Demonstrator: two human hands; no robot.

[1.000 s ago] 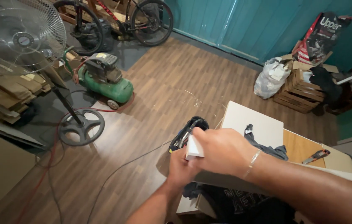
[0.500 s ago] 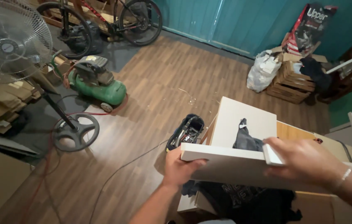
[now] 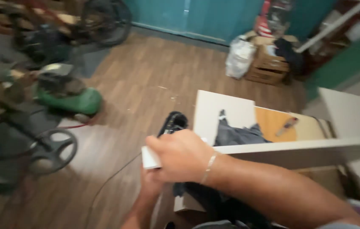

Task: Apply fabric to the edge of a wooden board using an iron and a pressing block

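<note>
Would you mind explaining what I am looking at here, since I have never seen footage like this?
There is no machine: a camera worn on a person's head looks down at their own two bare hands. The right hand, with a thin bracelet at the wrist, closes over the near end of a long white board; the left hand supports that end from below. Beyond the board lie a flat white panel, a dark cloth and an orange-brown sheet with a small tool. On the wooden floor stands a green machine. The left side is blurred.
</note>
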